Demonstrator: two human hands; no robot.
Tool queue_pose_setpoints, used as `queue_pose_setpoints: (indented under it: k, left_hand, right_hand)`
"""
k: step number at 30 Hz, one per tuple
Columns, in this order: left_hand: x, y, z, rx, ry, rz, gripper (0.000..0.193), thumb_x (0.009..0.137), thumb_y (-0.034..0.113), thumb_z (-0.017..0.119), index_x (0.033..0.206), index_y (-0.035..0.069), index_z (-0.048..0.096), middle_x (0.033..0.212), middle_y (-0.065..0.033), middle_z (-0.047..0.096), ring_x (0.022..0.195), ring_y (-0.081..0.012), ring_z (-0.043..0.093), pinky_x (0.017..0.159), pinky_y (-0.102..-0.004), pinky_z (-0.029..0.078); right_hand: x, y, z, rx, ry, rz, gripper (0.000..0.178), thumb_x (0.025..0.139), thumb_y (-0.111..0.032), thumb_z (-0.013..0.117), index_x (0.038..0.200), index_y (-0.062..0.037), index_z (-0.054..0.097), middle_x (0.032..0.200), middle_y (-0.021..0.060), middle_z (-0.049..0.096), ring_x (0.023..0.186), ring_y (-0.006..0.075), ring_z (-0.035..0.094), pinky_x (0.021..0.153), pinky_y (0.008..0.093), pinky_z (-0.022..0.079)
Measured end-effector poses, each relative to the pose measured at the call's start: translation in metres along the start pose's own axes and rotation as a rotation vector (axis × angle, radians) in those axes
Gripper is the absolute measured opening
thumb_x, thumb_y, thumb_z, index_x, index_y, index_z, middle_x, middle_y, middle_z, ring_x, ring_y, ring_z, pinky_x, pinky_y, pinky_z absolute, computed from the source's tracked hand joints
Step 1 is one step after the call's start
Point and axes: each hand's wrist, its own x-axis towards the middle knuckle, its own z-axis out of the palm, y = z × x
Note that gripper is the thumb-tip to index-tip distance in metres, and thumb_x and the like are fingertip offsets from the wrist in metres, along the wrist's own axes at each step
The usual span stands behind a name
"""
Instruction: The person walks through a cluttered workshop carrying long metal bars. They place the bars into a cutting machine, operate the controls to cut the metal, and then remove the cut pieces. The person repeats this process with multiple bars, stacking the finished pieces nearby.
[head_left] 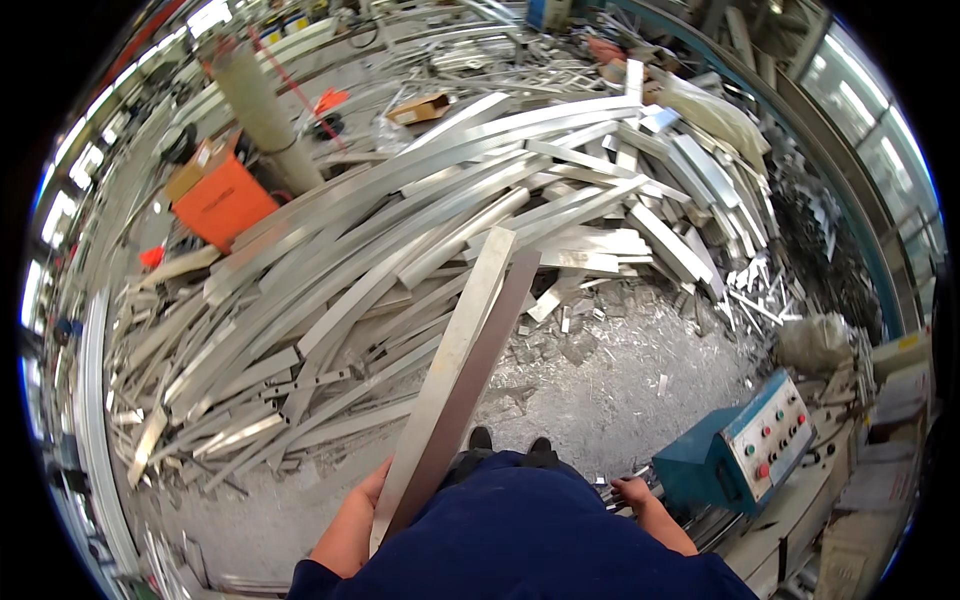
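My left hand (368, 492) is closed round the lower part of a long aluminium profile (450, 370). The profile slants up and away in front of my body, one side pale silver, the other brownish; whether it is one channel or two lengths together I cannot tell. Low on the right, my right hand (632, 490) has its fingers curled in beside a teal control box (705, 460) with coloured buttons. Small bright metal pieces show by those fingertips, but what they grip is too small to make out.
A large heap of metal profiles (400, 230) spreads across the floor ahead. Behind it on the left stand an orange box (225, 200) and a thick pale column (262, 115). Metal chips litter the grey floor (600, 390). A wrapped bag (815, 342) lies at right.
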Motion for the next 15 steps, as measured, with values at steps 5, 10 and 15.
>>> queue_pose_setpoints:
  k: [5,10,15]
  left_hand:
    - [-0.009,-0.021,-0.031,-0.105,-0.021,0.028,0.066,0.091,0.061,0.045,0.131,0.009,0.055,0.120,-0.0126,0.064,0.103,-0.0257,0.063,0.086,-0.0392,0.052]
    - [-0.016,-0.059,-0.047,-0.242,0.029,0.160,0.066,0.093,0.060,0.041,0.132,0.008,0.054,0.122,-0.0126,0.063,0.104,-0.0245,0.063,0.087,-0.0389,0.052]
    - [-0.036,-0.098,-0.028,-0.404,0.113,0.262,0.065,0.095,0.058,0.039,0.134,0.008,0.052,0.126,-0.0114,0.060,0.109,-0.0235,0.061,0.091,-0.0384,0.049]
  right_hand:
    - [-0.007,-0.085,0.017,-0.217,-0.059,-0.071,0.036,0.091,-0.023,0.059,0.118,-0.0001,0.054,0.095,0.0129,0.064,0.072,0.0259,0.064,0.060,0.0373,0.052]
    - [0.017,-0.144,0.024,-0.341,-0.134,-0.038,0.037,0.091,-0.024,0.059,0.119,-0.0005,0.053,0.094,0.0136,0.064,0.074,0.0261,0.063,0.063,0.0387,0.053]
    - [0.059,-0.203,0.023,-0.544,-0.124,0.016,0.041,0.092,-0.026,0.057,0.123,0.0002,0.051,0.097,0.0155,0.063,0.077,0.0287,0.063,0.067,0.0422,0.054]
